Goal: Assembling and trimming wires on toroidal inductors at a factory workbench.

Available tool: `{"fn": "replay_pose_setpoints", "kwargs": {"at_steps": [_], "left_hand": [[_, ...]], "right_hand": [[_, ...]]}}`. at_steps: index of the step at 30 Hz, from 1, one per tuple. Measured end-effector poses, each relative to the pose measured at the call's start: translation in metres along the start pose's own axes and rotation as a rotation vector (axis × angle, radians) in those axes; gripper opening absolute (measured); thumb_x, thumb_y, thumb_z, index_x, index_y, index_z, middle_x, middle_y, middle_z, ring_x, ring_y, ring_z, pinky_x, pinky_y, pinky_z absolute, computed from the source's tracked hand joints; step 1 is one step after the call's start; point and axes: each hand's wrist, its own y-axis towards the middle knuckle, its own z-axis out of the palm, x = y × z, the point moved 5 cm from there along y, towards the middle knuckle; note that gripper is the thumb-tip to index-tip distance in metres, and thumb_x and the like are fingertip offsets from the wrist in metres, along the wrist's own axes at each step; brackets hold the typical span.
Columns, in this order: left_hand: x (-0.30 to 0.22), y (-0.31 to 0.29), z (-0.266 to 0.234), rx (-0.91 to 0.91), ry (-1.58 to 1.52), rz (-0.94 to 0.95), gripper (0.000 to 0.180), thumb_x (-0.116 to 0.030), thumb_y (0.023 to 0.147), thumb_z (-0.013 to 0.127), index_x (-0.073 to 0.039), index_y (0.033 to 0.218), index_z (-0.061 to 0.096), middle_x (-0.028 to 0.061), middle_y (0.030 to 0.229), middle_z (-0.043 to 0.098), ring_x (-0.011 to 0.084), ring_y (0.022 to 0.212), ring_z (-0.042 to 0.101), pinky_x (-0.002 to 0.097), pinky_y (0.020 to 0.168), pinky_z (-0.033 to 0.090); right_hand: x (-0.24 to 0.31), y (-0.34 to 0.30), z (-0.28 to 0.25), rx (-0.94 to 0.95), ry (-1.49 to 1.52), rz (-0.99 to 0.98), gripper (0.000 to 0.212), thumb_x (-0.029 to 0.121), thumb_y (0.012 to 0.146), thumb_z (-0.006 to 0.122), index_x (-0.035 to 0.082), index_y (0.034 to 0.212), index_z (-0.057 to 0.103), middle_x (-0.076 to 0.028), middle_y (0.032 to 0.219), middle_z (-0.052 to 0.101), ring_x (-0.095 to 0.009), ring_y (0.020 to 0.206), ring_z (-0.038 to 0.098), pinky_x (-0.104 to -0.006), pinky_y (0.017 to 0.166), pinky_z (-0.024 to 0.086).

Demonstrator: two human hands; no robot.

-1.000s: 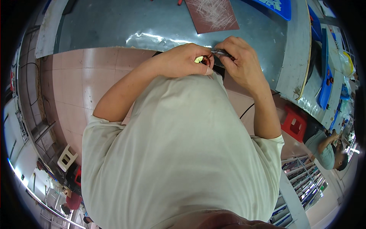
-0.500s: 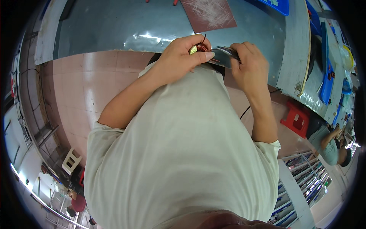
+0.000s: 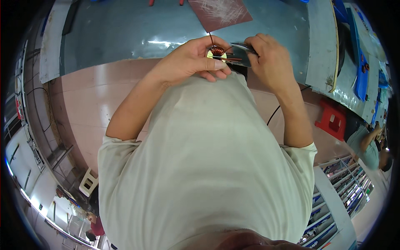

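Between the thumb and fingers of my left hand (image 3: 189, 60) is a toroidal coil (image 3: 217, 51), a yellow-green ring core partly wound with copper wire. Several copper wire ends stick out of it, one upward and others to the right. My right hand (image 3: 268, 56) is closed round a pair of slim metal pliers (image 3: 241, 46), with the tips pointing left toward the coil. A wire end from the coil runs up close to the plier tips; whether the jaws grip it I cannot tell. Both hands are at the near edge of the table, above my lap.
The grey-topped table (image 3: 112, 37) lies ahead. On it is a brown board (image 3: 221, 21) with pale scratches or strands. A side bench at right carries a blue tray (image 3: 361, 79) with small coils. A red stool (image 3: 331, 121) and a white stool (image 3: 88, 182) stand on the floor; people sit farther off.
My left hand has turned the coil so more of its ring and wire ends show. My right hand and the pliers have moved slightly up and left. The whole view has shifted a little.
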Motion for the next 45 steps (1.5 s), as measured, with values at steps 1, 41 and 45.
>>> {"fn": "replay_pose_setpoints", "kwargs": {"at_steps": [1,41,45], "left_hand": [[-0.001,0.001,-0.003,-0.006,0.003,0.0,0.043,-0.02,0.095,0.074,-0.002,0.131,0.059,0.0106,0.107,0.074,0.0149,0.088,0.073,0.0262,0.075,0.06],[0.011,0.011,-0.001,-0.152,0.22,0.11,0.019,-0.015,0.098,0.071,-0.003,0.111,0.065,-0.0005,0.081,0.063,0.0069,0.066,0.061,0.0229,0.065,0.054],[0.01,0.01,0.002,-0.114,0.28,0.092,0.018,-0.015,0.097,0.071,-0.002,0.109,0.065,-0.0003,0.082,0.063,0.0072,0.069,0.06,0.0233,0.064,0.053]], "right_hand": [[-0.001,0.002,-0.001,-0.003,0.004,-0.004,0.018,0.006,0.078,0.073,0.007,0.095,0.069,-0.007,0.089,0.066,-0.03,0.086,0.065,-0.0429,0.074,0.054],[0.005,0.003,-0.024,0.004,-0.151,-0.08,0.028,0.009,0.077,0.077,0.01,0.103,0.07,-0.004,0.099,0.064,-0.027,0.098,0.063,-0.0412,0.086,0.049],[0.027,0.015,-0.026,-0.019,-0.145,-0.215,0.022,0.01,0.077,0.076,0.011,0.097,0.069,-0.003,0.094,0.062,-0.025,0.095,0.061,-0.0406,0.087,0.048]]}}
